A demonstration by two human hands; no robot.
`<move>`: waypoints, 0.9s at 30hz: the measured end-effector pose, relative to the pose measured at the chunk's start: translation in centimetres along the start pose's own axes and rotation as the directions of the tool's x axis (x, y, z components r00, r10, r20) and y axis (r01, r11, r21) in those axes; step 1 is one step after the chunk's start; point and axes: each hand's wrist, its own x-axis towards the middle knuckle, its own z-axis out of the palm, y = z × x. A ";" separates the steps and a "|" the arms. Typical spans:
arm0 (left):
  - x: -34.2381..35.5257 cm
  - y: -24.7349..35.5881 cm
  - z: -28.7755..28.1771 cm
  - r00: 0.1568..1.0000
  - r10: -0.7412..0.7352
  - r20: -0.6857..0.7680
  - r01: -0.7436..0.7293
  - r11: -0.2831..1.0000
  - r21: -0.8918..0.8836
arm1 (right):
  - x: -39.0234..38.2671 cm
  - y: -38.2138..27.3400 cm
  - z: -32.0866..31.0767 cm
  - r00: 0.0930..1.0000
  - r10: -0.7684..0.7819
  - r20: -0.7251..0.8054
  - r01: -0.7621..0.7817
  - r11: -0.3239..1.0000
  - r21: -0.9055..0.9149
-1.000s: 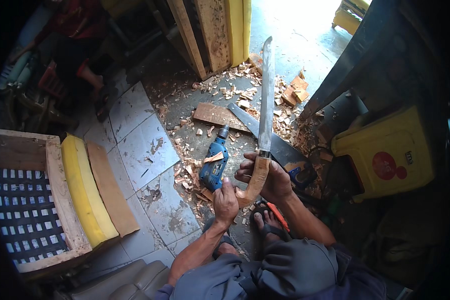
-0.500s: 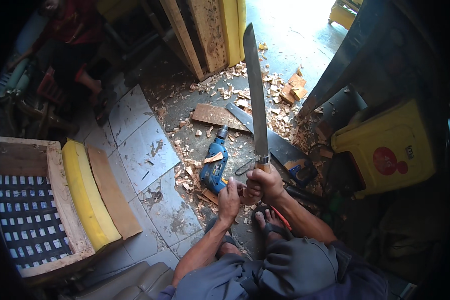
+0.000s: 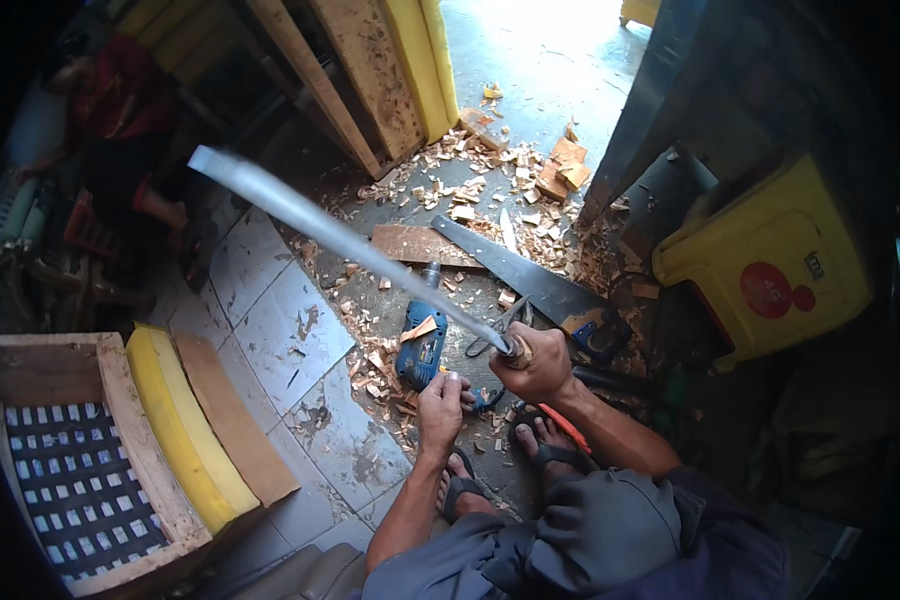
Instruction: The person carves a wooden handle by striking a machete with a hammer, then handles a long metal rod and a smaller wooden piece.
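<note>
My right hand (image 3: 535, 362) is closed round the handle of a machete (image 3: 350, 245). Its long blade, slightly blurred, slants up to the left and passes over a blue power drill (image 3: 417, 352) lying on the floor. Close beside the drill, my left hand (image 3: 440, 410) has its fingers curled in, the thumb pressed to them. Whether those fingers hold anything small is hidden. Beyond the drill lie a flat wooden board (image 3: 400, 240) and a handsaw (image 3: 515, 262), its handle (image 3: 598, 335) to the right of my right hand.
Wood chips (image 3: 450, 185) litter the floor round wooden blocks (image 3: 563, 168) by the doorway. A webbed wooden frame (image 3: 155, 455) with yellow foam (image 3: 185, 430) stands at left. At right is a yellow plastic container (image 3: 720, 270). Another person (image 3: 130, 100) sits far left. My sandalled feet are below my hands.
The machete has swung from upright to slanting up leftward, my right wrist turning with it. My left hand has come away from the right hand, and the view has shifted slightly.
</note>
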 end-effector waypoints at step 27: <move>-3.3 3.1 -1.2 0.953 0.192 -0.233 -0.271 0.885 -0.379 | 1.4 3.7 0.2 0.771 -0.574 0.276 0.636 0.670 -0.383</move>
